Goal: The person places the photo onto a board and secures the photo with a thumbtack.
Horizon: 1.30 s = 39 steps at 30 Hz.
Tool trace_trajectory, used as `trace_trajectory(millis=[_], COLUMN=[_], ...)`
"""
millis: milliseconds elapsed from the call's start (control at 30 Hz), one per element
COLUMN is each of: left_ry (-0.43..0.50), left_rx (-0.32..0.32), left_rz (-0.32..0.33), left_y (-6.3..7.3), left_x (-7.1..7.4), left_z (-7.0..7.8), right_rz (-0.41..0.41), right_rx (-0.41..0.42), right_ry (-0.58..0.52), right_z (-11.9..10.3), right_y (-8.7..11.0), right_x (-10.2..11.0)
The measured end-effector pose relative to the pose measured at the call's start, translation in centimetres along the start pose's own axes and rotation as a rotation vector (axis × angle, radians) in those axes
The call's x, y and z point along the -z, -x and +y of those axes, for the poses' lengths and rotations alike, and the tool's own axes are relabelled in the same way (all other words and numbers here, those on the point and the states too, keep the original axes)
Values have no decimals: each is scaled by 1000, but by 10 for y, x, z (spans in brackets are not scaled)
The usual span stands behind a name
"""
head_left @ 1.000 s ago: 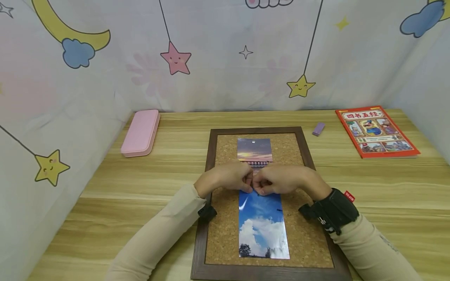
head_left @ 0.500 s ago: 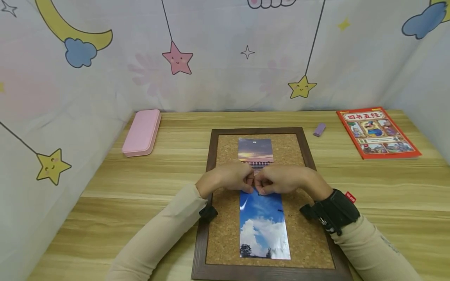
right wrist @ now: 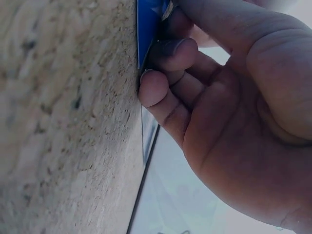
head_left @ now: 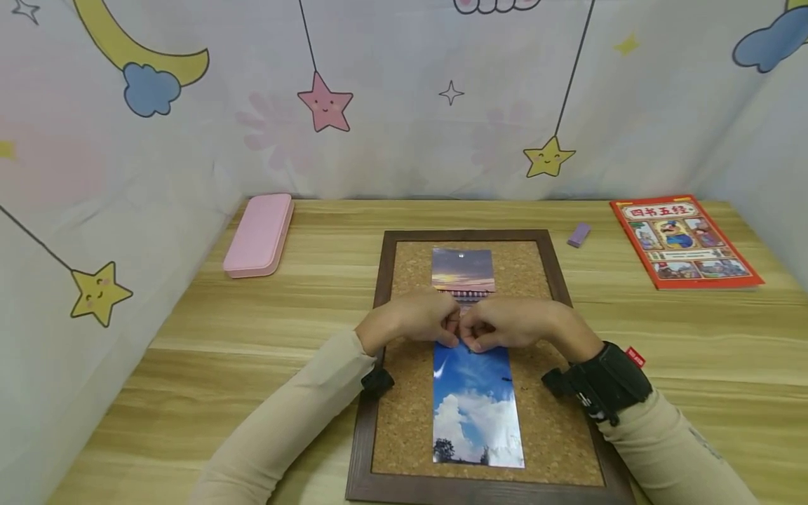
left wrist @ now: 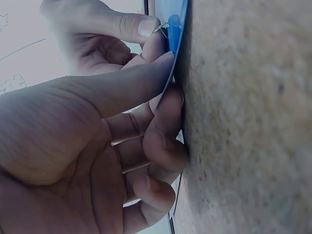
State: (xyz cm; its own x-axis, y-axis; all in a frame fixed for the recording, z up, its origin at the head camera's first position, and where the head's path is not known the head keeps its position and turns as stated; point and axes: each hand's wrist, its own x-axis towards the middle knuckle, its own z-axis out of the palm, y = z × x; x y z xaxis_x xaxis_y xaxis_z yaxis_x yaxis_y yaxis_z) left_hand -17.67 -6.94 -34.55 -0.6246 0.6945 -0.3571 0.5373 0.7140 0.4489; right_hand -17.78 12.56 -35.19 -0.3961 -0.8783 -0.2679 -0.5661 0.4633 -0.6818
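Note:
A blue sky photo (head_left: 476,414) lies on a framed corkboard (head_left: 404,414), its top edge overlapping a sunset photo (head_left: 463,268). My left hand (head_left: 419,317) pinches that top edge; in the left wrist view the thumb (left wrist: 141,80) is on the picture side and a finger is behind it. Right beside it, my right hand (head_left: 520,321) pinches a small clear push pin (left wrist: 163,28) against the sky photo between thumb and index finger. In the right wrist view its other fingers (right wrist: 155,87) are curled near the cork, and the pin is hidden. Another push pin (head_left: 461,256) sits at the sunset photo's top.
A pink case (head_left: 259,235) lies at the table's back left. Beyond the board's far right corner is a purple eraser-like block (head_left: 578,235), with a red book (head_left: 684,242) farther right. A patterned curtain (head_left: 391,140) hangs behind the table.
The whole head view has shifted slightly to the right. Both hands stay at the same spot on the photos, with hardly any finger movement.

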Motion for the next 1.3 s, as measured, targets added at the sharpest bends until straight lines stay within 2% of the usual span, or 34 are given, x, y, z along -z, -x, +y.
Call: trace_trajectory(millis=[433, 700, 867, 1167, 1300], left_ry=[-13, -10, -21, -39, -48], left_rx=[33, 26, 19, 38, 46], left_rz=[-5, -5, -4, -7, -9], left_y=[1, 0, 0, 0, 1], left_x=[3, 2, 1, 0, 0], left_z=[2, 0, 1, 1, 2], right_rz=[0, 10, 3, -13, -29], right_rx=[-77, -94, -76, 13, 25], right_ry=[-34, -77, -94, -30, -32], right_z=[-1, 1, 3, 7, 6], right_y=[-2, -3, -4, -3, -2], right_x=[2, 2, 1, -1, -1])
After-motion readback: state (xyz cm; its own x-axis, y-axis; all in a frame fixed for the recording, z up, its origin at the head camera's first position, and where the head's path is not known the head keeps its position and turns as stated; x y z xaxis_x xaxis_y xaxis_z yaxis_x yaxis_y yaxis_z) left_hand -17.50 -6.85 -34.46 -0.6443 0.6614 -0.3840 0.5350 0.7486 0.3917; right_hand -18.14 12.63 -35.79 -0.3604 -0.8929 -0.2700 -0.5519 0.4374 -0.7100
